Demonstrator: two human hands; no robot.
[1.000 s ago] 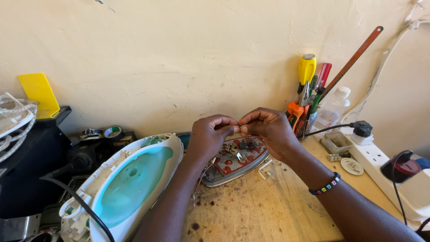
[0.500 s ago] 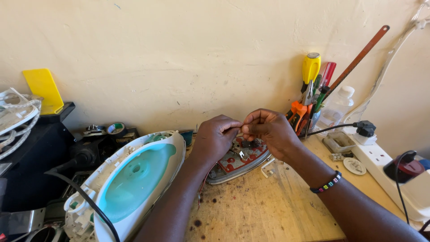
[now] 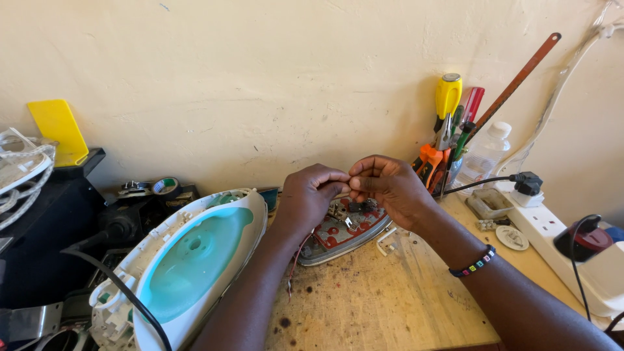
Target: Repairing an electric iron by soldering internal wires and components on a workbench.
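Hands are lifted slightly compared with a second ago: then they were pressed low over the iron base (image 3: 344,231), now they are held just above its rear end, fingertips still pinched together. Camera view is also shifted a little; nothing else on the bench is seen to have moved. Judged from this, a small part or wire end is being worked free of the base rather than pressed into it.

Left hand (image 3: 309,198): fingers curled nearly closed, thumb and forefinger tips met at the 3 o'clock side. Right hand (image 3: 390,188): closed narrow likewise, fingertips met at 9 o'clock against the left's. Something tiny is gripped between them; what it is cannot be told. Thin red wires (image 3: 296,260) are seen hanging below the left wrist.

Iron base is laid flat on the wooden bench (image 3: 390,305), directly under the hands, innards exposed. Iron cover (image 3: 188,260), white and teal, is laid at 8 o'clock of the hands, well apart. Screwdrivers and pliers (image 3: 448,130) are stood at 2 o'clock; power strip (image 3: 552,227) at 3 o'clock.
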